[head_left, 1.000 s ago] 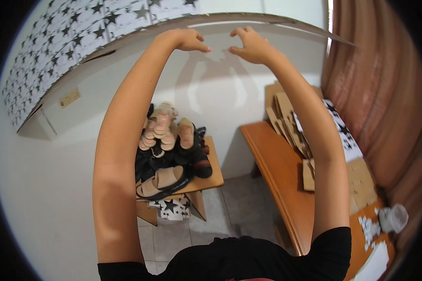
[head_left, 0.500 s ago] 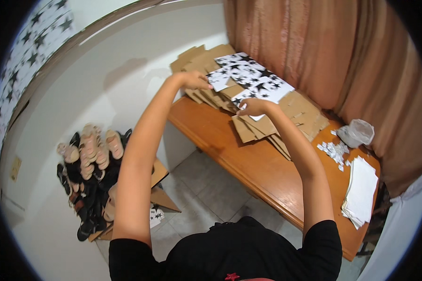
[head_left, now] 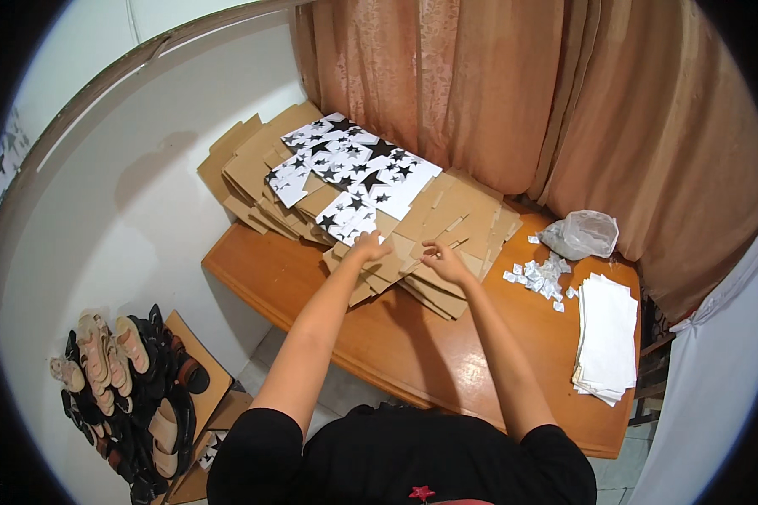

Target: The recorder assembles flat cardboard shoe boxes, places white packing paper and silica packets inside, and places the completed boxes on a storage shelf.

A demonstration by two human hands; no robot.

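A flattened cardboard box with a white, black-starred face [head_left: 379,177] lies on top of a pile of flat brown cardboard boxes [head_left: 451,210] on the wooden table. My left hand [head_left: 369,248] is at the near corner of the starred cardboard, fingers slightly apart, with no clear grip on it. To its right, my right hand [head_left: 446,261] hovers over or rests on the brown cardboard; I cannot tell which. Its fingers are bent and parted, and nothing shows between them.
On the right of the wooden table [head_left: 514,362] are small white packets [head_left: 541,276], a clear plastic bag [head_left: 585,236] and a stack of white paper [head_left: 606,337]. Sandals [head_left: 126,379] crowd a stand at lower left. A brown curtain [head_left: 497,93] hangs behind the table.
Both hands have come off the starred cardboard's far-left and middle parts, drawing nearer to me and closer together. The view has swung right, so the table sits more to the left.
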